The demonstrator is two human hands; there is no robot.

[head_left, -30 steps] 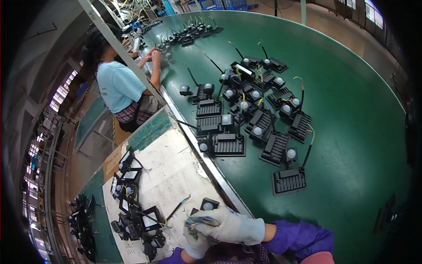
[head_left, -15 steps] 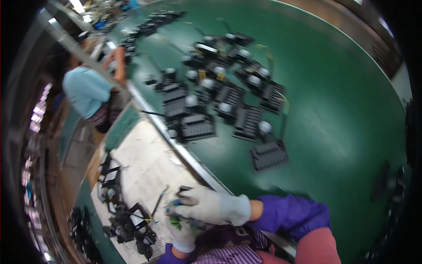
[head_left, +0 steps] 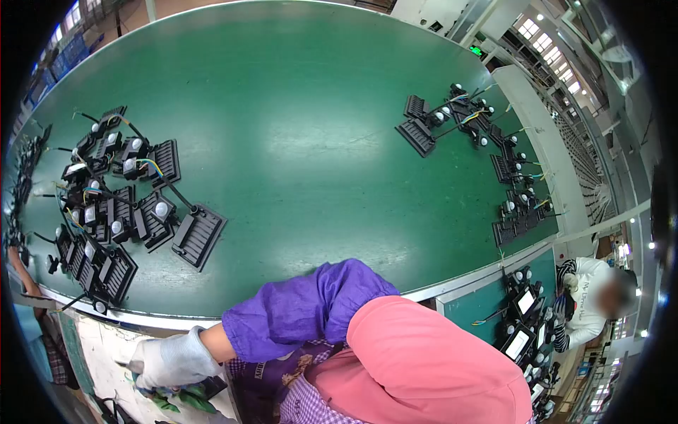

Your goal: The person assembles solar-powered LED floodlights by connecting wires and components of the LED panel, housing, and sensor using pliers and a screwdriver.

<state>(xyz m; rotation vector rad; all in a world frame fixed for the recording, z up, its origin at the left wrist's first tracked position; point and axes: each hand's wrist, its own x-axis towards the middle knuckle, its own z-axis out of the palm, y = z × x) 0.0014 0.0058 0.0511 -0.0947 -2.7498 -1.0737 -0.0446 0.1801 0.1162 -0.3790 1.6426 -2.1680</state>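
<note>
My right hand (head_left: 175, 360), in a white glove below a purple sleeve, is over the pale work surface at the lower left. Its fingers are bent round something small that I cannot make out. Beneath and beside them show green pieces (head_left: 196, 400) and a dark part (head_left: 213, 386). My left hand cannot be made out at the frame's bottom edge. Behind the metal edge, black ribbed lamp housings with round white sensors (head_left: 200, 237) and cables lie grouped on the green table (head_left: 311, 162).
More black lamp units (head_left: 417, 134) lie at the table's right side. Lamps with white panels (head_left: 519, 344) stand on a lower green surface at the right, beside a person in white (head_left: 590, 300). Another person's arm (head_left: 25, 274) reaches in at the far left.
The view has swung to the right, so the lamp group appears farther left and the right side of the table shows. My left hand, seen earlier under the right, no longer shows clearly.
</note>
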